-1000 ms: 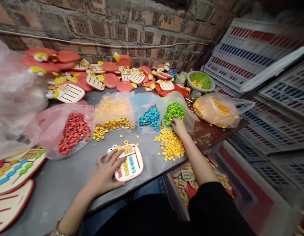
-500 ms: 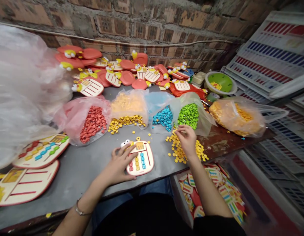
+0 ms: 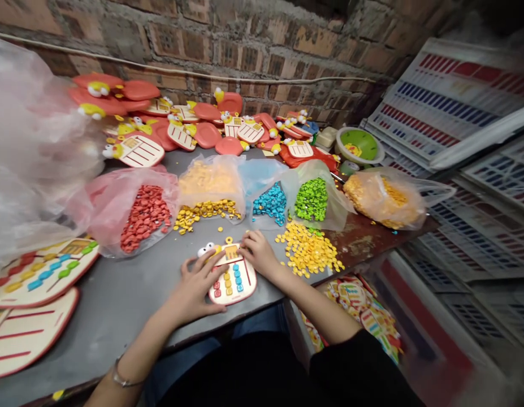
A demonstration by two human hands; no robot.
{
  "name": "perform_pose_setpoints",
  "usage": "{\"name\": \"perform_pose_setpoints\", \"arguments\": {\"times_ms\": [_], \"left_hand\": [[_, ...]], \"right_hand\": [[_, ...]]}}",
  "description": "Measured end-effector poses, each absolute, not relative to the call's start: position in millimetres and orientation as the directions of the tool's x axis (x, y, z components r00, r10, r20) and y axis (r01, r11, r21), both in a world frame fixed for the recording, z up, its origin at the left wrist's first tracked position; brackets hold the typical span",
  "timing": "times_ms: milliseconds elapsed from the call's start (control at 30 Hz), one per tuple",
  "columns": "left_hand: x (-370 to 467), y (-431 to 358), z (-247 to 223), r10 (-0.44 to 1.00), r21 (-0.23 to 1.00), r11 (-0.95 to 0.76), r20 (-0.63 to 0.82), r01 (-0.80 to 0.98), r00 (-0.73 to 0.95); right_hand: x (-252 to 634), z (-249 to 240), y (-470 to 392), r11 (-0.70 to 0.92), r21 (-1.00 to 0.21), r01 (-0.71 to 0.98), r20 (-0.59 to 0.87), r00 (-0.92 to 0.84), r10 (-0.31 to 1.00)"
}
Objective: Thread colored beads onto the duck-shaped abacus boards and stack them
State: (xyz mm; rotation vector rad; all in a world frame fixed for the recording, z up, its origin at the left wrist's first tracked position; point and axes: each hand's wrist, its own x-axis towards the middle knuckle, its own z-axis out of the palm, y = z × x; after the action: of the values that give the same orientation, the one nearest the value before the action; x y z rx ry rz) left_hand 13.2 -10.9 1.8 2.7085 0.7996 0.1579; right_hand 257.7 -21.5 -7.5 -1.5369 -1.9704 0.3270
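A cream toy board [image 3: 245,289] with a red rim and white bulging eyes lies on the grey table. Red, yellow and blue pieces sit in its slots; the rightmost slot shows no pieces. Spread over the board's left side, my left hand [image 3: 198,282] presses it down, fingers apart. My right hand [image 3: 258,253] is at the board's upper right, fingertips drawn together over the slot's top; whatever they hold is hidden. Behind the board are bags of red pieces [image 3: 147,217], yellow pieces [image 3: 208,212], blue pieces [image 3: 270,204] and green pieces [image 3: 311,199].
Loose yellow pieces [image 3: 310,251] are heaped to the right. Two larger boards [image 3: 28,333] overlap at the left, beside a big plastic bag [image 3: 33,147]. Red toy bodies [image 3: 207,135] line the brick wall. A green bowl [image 3: 359,144] and plastic crates [image 3: 431,107] stand at the right.
My right hand has moved left from beside the green pieces to the board. My left hand stays on the board. The whole view has shifted slightly.
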Motion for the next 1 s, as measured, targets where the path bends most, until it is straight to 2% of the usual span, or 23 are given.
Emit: {"name": "perform_pose_setpoints", "arguments": {"times_ms": [233, 367, 533, 867, 933, 1000], "left_hand": [[13, -10, -5, 0.509, 0.323, -0.817, 0.017, 0.477, 0.861], [14, -9, -7, 0.511, 0.312, -0.824, 0.045, 0.474, 0.859], [14, -9, -6, 0.509, 0.306, -0.827, 0.052, 0.471, 0.859], [16, -11, -5, 0.514, 0.253, -0.835, 0.045, 0.488, 0.857], [15, -10, -5, 0.519, 0.247, -0.834, 0.047, 0.493, 0.854], [15, -10, -6, 0.522, 0.243, -0.833, 0.047, 0.497, 0.852]], "right_hand": [[280, 8, -50, 0.29, -0.6, 0.746, 0.16, -0.243, 0.957], [275, 8, -53, 0.238, -0.64, 0.731, 0.142, -0.191, 0.971], [269, 4, -53, 0.186, -0.626, 0.757, 0.143, -0.123, 0.982], [257, 4, -82, 0.345, -0.658, 0.669, 0.271, -0.217, 0.938], [266, 9, -95, 0.339, -0.688, 0.642, 0.313, -0.159, 0.936], [290, 13, -105, 0.264, -0.698, 0.665, 0.366, 0.014, 0.931]]}}
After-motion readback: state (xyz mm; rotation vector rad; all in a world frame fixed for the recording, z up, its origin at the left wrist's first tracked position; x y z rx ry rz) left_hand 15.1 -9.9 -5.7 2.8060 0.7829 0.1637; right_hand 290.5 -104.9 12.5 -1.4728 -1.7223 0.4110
